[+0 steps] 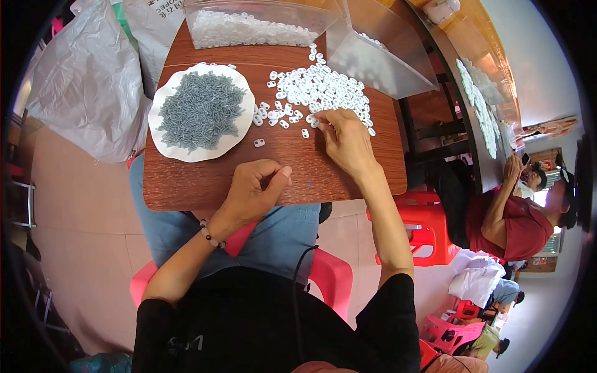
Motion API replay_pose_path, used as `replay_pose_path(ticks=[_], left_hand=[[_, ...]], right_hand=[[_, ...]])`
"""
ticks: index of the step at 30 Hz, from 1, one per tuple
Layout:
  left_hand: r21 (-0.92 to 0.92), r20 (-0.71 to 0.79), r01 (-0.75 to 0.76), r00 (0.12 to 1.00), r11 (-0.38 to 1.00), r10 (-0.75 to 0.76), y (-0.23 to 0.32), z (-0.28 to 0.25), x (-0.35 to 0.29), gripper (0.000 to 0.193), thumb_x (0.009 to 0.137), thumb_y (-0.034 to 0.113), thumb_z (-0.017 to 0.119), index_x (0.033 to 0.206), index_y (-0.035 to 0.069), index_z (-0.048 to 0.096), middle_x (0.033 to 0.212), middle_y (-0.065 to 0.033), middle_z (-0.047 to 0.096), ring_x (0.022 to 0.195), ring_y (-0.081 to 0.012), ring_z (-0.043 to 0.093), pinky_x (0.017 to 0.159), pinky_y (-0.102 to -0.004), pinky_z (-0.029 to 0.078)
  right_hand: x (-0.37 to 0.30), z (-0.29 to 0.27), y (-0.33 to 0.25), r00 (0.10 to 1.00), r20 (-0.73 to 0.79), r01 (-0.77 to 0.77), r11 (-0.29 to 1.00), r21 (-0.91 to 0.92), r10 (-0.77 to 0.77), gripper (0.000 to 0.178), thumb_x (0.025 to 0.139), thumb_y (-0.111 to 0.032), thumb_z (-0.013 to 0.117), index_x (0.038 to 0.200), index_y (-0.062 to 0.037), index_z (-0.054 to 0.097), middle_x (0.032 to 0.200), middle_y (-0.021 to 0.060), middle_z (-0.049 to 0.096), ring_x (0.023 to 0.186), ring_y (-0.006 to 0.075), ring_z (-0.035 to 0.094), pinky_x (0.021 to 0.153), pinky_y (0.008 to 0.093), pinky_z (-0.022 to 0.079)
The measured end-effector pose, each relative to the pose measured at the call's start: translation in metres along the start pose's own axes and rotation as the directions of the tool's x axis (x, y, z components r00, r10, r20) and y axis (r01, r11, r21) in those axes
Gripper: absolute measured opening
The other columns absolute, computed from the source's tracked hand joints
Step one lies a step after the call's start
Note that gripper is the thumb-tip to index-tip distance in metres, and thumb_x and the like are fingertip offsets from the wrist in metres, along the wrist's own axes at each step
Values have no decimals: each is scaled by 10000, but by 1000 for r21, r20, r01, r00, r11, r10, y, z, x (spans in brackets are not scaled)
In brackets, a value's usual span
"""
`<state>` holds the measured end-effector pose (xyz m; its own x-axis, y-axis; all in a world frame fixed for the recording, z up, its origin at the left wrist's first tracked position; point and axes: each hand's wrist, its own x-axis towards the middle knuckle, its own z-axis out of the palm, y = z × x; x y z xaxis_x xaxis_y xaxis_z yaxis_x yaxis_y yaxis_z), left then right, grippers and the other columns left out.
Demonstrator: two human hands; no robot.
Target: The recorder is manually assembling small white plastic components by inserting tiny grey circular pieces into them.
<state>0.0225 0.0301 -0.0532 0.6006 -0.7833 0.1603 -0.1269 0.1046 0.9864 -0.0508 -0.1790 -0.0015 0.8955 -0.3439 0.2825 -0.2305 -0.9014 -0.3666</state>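
My right hand (348, 142) reaches to the near edge of a pile of small white oval plastic pieces with two holes (323, 87). Its thumb and forefinger are pinched at one of these pieces, partly covered by the fingertips. Above the table's front edge, my left hand (256, 188) is curled closed, thumb against the fingers; whatever it may hold is hidden. Left of the pile, a white scalloped plate (247, 127) carries a heap of short grey-blue pins (202, 109). Several loose white pieces (259, 143) lie between plate and pile.
Along the back of the brown table (186, 186) stands a clear bin (249, 31) of white pieces. A second clear bin (379, 59) stands at its right corner. White sacks (87, 81) are at the left. A red stool (423, 230) and a seated person (516, 217) are on the right.
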Motion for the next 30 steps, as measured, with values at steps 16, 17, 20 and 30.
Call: replay_pose_path(ticks=[16, 17, 20, 30], left_hand=[[-30, -4, 25, 1000, 999, -25, 0, -2, -2, 212, 921, 125, 600, 775, -14, 666, 657, -4, 605, 588, -34, 502, 524, -209, 393], [-30, -3, 25, 1000, 999, -25, 1, -1, -2, 212, 921, 125, 600, 775, -14, 666, 657, -4, 605, 588, -34, 502, 524, -209, 393], [-42, 13, 35, 999, 999, -34, 2, -1, -2, 212, 920, 128, 604, 774, -14, 666, 658, -1, 604, 582, -32, 499, 519, -208, 389], [-14, -29, 10, 1000, 1000, -11, 0, 1, -3, 194, 922, 139, 610, 809, -5, 674, 654, 3, 599, 579, -29, 499, 512, -206, 388]], right_hand=[[-3, 10, -7, 997, 41, 75, 994, -74, -72, 248, 799, -94, 697, 1047, -86, 700, 809, 100, 599, 835, 276, 542, 742, 378, 459], [-4, 11, -7, 995, 36, 94, 994, -55, -92, 249, 799, -97, 701, 1047, -95, 702, 821, 101, 610, 838, 276, 548, 744, 378, 461], [-8, 19, -5, 995, 25, 94, 995, -30, -93, 192, 797, -88, 701, 989, -93, 695, 833, 104, 617, 837, 281, 557, 741, 382, 464], [-8, 21, -11, 998, 22, 55, 998, -8, -55, 109, 798, -84, 700, 889, -59, 645, 830, 103, 634, 836, 300, 575, 735, 405, 474]])
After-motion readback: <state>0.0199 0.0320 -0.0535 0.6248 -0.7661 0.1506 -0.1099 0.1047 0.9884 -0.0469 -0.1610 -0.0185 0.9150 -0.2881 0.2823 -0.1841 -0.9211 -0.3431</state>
